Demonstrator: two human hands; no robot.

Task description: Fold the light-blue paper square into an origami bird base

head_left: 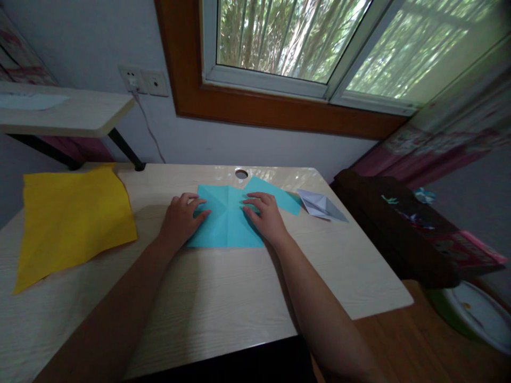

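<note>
**Two hands flat on blue paper**

One blue paper lies on the desk, near the far edge. It has fold lines that meet in the middle. The left hand lies on its left side, fingers spread and pressing down, not gripping. The right hand lies on its right side the same way, open and flat. A blue flap sticks out past the right hand.

Just beside that flap sits a small white folded paper. A big yellow sheet lies well apart on the left. A round hole is in the desk behind the blue paper.

What could go wrong? If one hand pushes harder than the other, the paper may slide and a fold may come out crooked. A quick move of the right hand could also bump the white paper.
</note>
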